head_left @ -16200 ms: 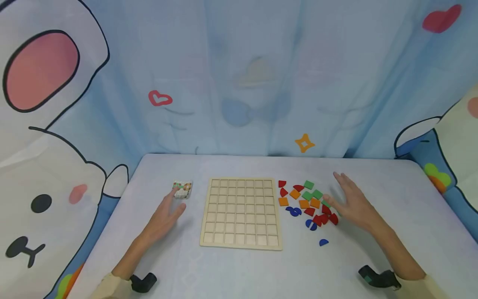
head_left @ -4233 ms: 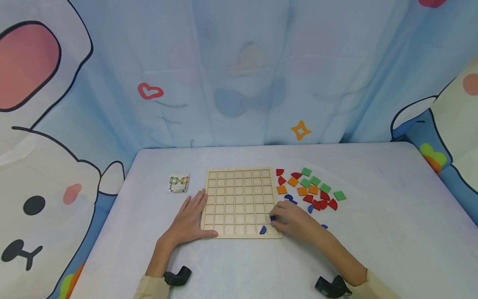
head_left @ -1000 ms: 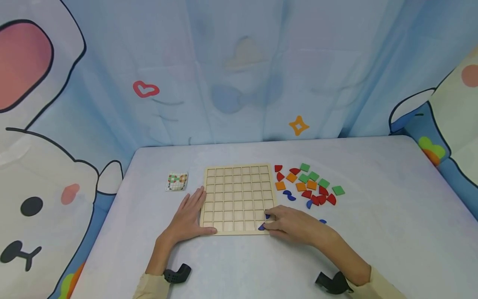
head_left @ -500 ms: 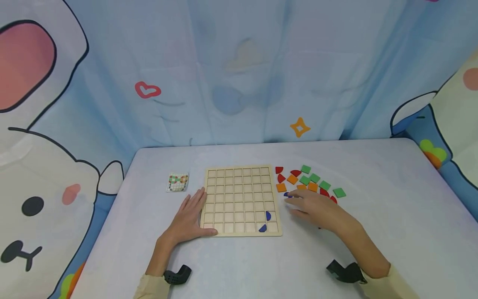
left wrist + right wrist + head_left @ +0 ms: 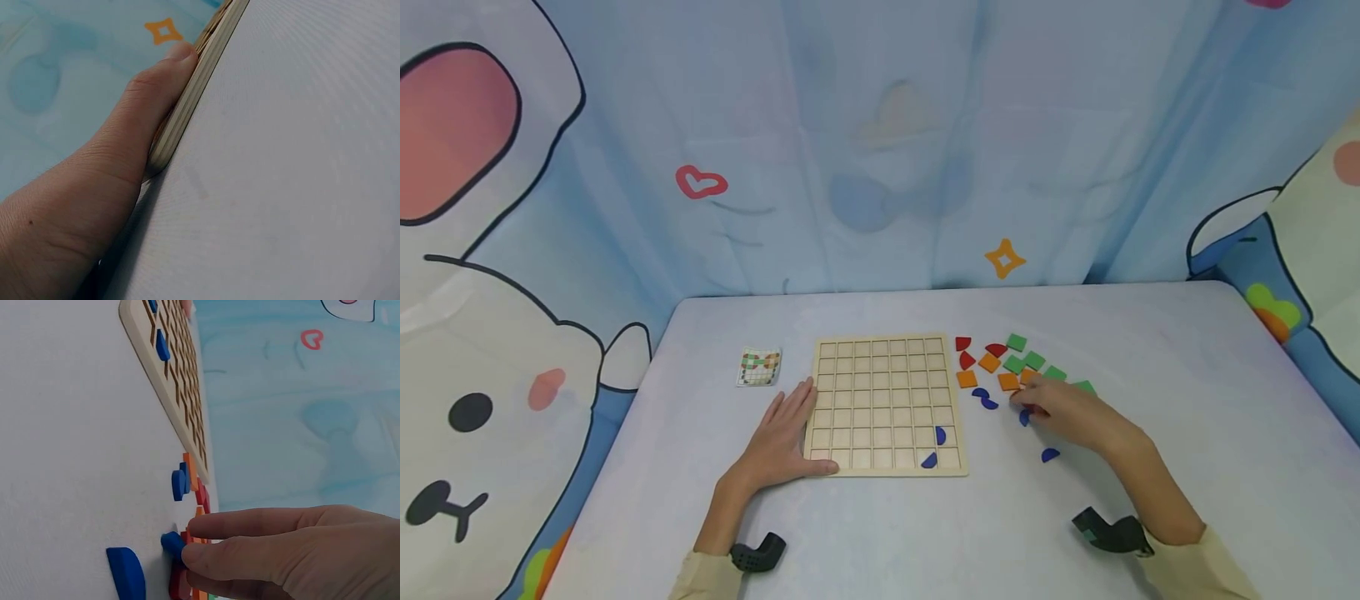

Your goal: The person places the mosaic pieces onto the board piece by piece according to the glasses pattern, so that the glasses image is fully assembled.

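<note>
My left hand (image 5: 778,433) rests along the left edge of the wooden grid board (image 5: 880,404), thumb on its front edge; in the left wrist view the thumb (image 5: 119,137) presses the rim. Two blue half-disc pieces (image 5: 940,435) lie on the board near its front right corner. My right hand (image 5: 1071,412) is over the loose pieces right of the board, fingers bent down. In the right wrist view, thumb and fingers (image 5: 250,550) come close around a red piece (image 5: 181,581), next to a blue half-disc (image 5: 172,542). Whether they grip anything is hidden.
Green squares (image 5: 1017,342), orange squares (image 5: 967,379) and red quarter-disc pieces (image 5: 963,343) lie scattered right of the board. A lone blue half-disc (image 5: 1050,455) lies nearer the front. Left of the board is a small pattern card (image 5: 759,367). A printed curtain hangs behind the white table.
Over the last second my right hand leaves the board, passes the two blue half-discs beside it and moves right to the red pieces. Two blue half-discs stay on the board. My left hand keeps still.
</note>
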